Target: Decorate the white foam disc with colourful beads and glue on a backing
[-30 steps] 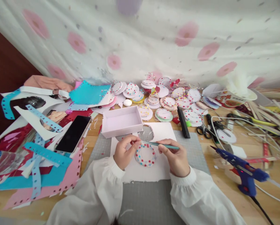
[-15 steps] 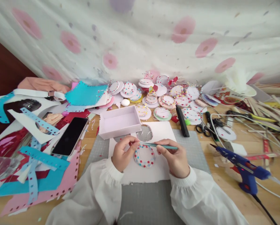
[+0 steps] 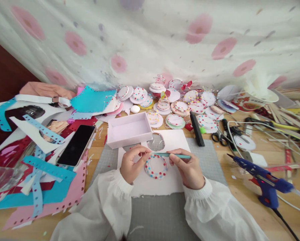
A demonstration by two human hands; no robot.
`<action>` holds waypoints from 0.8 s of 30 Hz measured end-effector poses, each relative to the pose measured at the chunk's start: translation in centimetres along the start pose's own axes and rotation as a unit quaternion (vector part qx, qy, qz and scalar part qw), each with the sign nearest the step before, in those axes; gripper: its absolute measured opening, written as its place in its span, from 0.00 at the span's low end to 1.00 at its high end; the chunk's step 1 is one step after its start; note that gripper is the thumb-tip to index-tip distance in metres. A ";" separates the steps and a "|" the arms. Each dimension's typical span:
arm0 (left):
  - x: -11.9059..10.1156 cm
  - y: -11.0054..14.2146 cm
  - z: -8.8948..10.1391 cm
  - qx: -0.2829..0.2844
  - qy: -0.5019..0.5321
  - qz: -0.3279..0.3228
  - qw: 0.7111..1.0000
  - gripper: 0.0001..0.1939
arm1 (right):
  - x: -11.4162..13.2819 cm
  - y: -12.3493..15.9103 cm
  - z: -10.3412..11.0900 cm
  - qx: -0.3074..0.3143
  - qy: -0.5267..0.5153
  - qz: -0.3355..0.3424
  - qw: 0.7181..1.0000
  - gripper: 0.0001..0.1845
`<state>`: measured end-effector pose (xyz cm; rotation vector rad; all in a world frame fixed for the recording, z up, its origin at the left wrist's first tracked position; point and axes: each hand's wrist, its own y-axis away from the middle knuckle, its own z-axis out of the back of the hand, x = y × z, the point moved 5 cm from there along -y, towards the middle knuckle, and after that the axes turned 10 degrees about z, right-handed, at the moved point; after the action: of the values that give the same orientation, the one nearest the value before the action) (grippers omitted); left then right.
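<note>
My right hand (image 3: 187,167) is closed around a thin teal pen-like tool (image 3: 178,156), whose tip points left toward my other hand. Thumb and fingertips of my left hand (image 3: 134,163) are pinched together at that tip; whatever is between them is too small to make out. Below and between both hands lies a round white disc (image 3: 156,166) ringed with red and blue star shapes. It rests on a white paper sheet (image 3: 160,187) with a round hole cut near its far edge. Under the sheet is a grey cutting mat (image 3: 152,214).
A pale lilac open box (image 3: 129,130) stands behind the sheet. Several decorated discs (image 3: 175,120) crowd the back. At left are a phone (image 3: 76,145) and paper scraps (image 3: 49,169). Rightward lie a black bar (image 3: 197,130), scissors (image 3: 219,139) and a blue glue gun (image 3: 265,180).
The right fingers sit slightly differently on the teal tool, which lies a little flatter. The left hand keeps its pinch. The whole view has shifted slightly.
</note>
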<state>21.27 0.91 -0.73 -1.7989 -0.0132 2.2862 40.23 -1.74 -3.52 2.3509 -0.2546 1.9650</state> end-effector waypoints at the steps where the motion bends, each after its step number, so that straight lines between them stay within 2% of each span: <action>1: -0.1 0.0 0.0 0.001 0.000 0.000 1.000 0.03 | 0.0 0.0 0.0 0.000 -0.003 -0.005 1.000 0.09; 8: 0.2 0.1 -0.1 -0.006 0.013 0.041 0.999 0.05 | 0.4 -0.2 -0.2 -0.003 -0.025 -0.004 1.000 0.12; 10: 0.4 0.0 0.1 -0.022 0.022 0.064 0.997 0.06 | 0.9 -0.3 0.2 -0.021 -0.006 0.034 0.999 0.11; 12: 0.3 0.0 0.3 -0.032 0.040 0.088 0.995 0.09 | 2.1 -0.1 0.5 -0.047 0.058 0.113 0.991 0.07; 14: -0.6 0.2 0.3 -0.019 0.059 0.112 0.992 0.13 | 4.1 0.7 0.4 -0.060 0.149 0.235 0.959 0.03; 16: -2.1 0.8 -0.2 0.020 0.079 0.133 0.988 0.16 | 6.2 2.3 -0.4 -0.046 0.226 0.363 0.903 0.12; 18: -3.9 1.8 -0.9 0.073 0.108 0.144 0.981 0.18 | 7.5 4.4 -1.7 -0.002 0.283 0.458 0.843 0.22; 21: -5.5 3.4 -1.8 0.106 0.126 0.189 0.968 0.20 | 7.8 7.1 -3.8 0.085 0.344 0.537 0.765 0.27; 23: -5.6 4.2 -1.9 0.092 0.121 0.222 0.963 0.20 | 7.4 8.3 -4.9 0.129 0.367 0.553 0.736 0.27; 24: -5.5 4.5 -1.8 0.082 0.117 0.231 0.962 0.19 | 7.2 8.7 -5.2 0.144 0.376 0.548 0.733 0.26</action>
<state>23.39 -4.71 3.45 -2.1422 0.6837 2.2441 34.89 -10.10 4.04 1.2153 -1.6309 3.4146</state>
